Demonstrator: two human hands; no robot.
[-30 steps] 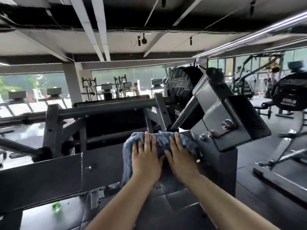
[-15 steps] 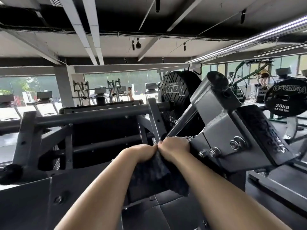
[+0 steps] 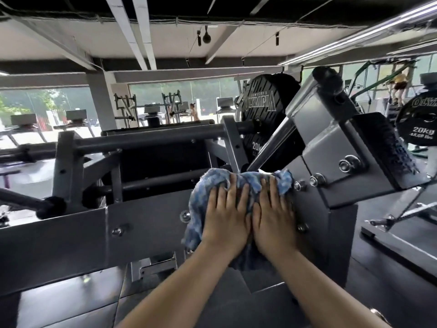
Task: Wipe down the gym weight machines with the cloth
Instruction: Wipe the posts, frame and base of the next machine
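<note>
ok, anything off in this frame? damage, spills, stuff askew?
Nothing stands out. Both hands, left and right, press the blue cloth flat against the grey machine frame. Bolts look seated and the weight plate sits on its bar. No spill visible.

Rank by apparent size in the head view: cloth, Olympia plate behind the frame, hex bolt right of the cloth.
1. Olympia plate, partly hidden and farther off, so truly bigger still.
2. Cloth, partly under both hands.
3. Hex bolt.
</note>
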